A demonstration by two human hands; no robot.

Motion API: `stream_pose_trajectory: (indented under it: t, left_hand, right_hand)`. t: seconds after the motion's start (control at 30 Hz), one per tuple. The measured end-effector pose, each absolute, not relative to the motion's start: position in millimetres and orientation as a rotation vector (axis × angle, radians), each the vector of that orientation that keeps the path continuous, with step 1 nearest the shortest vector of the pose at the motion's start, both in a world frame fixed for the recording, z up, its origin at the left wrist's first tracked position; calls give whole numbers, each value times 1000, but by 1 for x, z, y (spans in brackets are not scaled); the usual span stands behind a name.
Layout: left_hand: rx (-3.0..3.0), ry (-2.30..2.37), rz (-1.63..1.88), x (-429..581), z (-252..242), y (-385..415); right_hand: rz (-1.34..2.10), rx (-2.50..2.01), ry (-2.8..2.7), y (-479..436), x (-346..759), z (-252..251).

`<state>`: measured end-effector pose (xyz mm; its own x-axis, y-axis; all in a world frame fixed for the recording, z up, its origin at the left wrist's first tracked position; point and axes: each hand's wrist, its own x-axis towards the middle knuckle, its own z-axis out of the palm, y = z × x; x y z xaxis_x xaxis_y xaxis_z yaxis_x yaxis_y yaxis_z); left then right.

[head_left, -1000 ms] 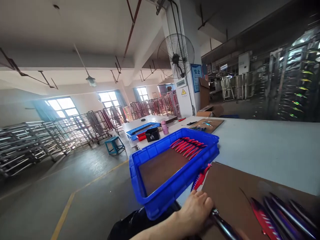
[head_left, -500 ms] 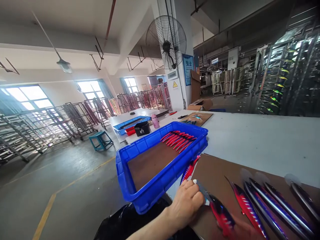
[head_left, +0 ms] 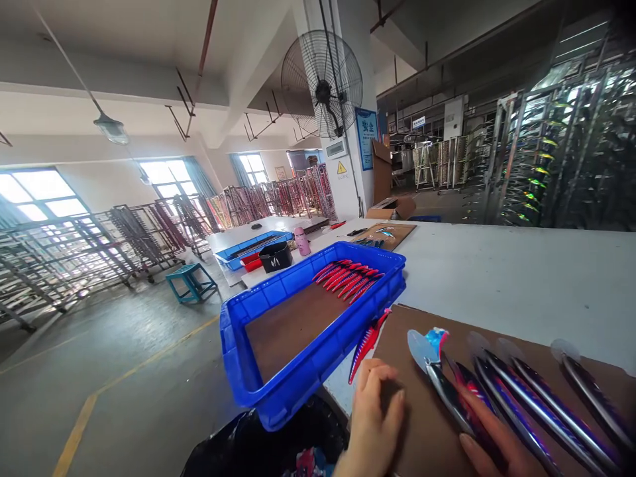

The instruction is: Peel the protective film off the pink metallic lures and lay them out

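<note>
Over the brown board (head_left: 412, 411), my left hand (head_left: 373, 414) has its fingers curled but apart, with nothing in them. At the lower right, my right hand (head_left: 497, 430) holds a dark, shiny lure (head_left: 450, 397) between thumb and fingers. A clear round lip shows at the lure's front end, with a blue and pink scrap (head_left: 437, 342) beside it. A red and purple lure (head_left: 368, 344) lies at the board's left edge, by the blue tray. Several dark purple lures (head_left: 546, 397) with clear lips lie on the board to the right.
The blue tray (head_left: 308, 361) holds a row of red lures (head_left: 345, 278) at its far end. Below it is a black bag (head_left: 223, 450) with scraps inside. A pink bottle (head_left: 301, 241), a black box (head_left: 275, 257) and another blue tray (head_left: 233, 255) stand farther back.
My left hand has opened and moved down, away from the lure's front end. The lure in my right hand now shows its clear lip and a blue scrap. The view has shifted slightly right.
</note>
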<state>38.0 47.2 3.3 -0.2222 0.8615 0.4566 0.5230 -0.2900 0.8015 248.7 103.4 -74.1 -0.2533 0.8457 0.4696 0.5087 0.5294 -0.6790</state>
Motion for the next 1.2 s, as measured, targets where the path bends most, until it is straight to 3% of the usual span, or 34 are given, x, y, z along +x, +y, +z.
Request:
stream_pose_trajectory:
  t: [0.1,0.43,0.67,0.93,1.03,1.2]
  left_hand:
    - [1762,1594,1506,36,15,47]
    - [1708,1801,1459,43,7,56]
    - [1695,1669,1367,33,14,55]
    - [876,1352,1221,33,-18,46]
    - [1221,1589,1244,17,-8,40]
    - [2341,1796,1092,-9,16,38]
  right_hand:
    - [150,-951,-2111,106,241,-82]
    - [-146,-763,-2490,112,236,-94]
    - [-80,-711,-2307,112,233,-88]
    - [-26,-798,-2396,109,228,-76]
    - [49,-864,-2425,103,228,-71]
    - [429,-840,-2493,103,229,-86]
